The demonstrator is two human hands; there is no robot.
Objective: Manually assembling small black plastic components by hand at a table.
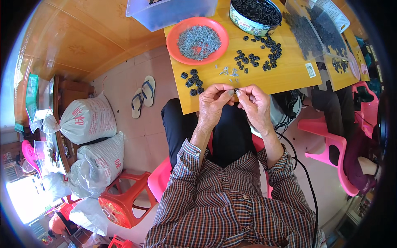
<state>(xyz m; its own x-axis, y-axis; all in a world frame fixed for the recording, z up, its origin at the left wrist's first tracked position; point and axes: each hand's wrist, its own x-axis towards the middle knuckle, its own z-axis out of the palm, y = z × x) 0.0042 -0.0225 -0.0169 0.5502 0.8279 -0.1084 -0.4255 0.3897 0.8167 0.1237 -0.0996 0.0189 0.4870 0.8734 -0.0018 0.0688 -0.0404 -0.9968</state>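
Observation:
Near the table's front edge my left hand [214, 104] and my right hand [255, 106] meet. Thumbs and fingertips of both pinch one small black piece [236, 90], mostly covered by the fingers. Just beyond them lie several loose silvery screw-like pins [230, 71]. A group of small black plastic pieces [193, 82] sits left of my hands, and a larger scatter of similar pieces [251, 60] spreads farther back. An orange-red plate [221, 37] at the back left carries a heap of the silvery pins [199, 42].
Behind stand a translucent tub [173, 15], a round tin [254, 29] of black pieces and a clear bin [304, 37] of dark parts. A black cable [308, 182] hangs at my right. Another person sits right, by a pink chair [331, 144]. White sacks [89, 120] and sandals [142, 97] are left.

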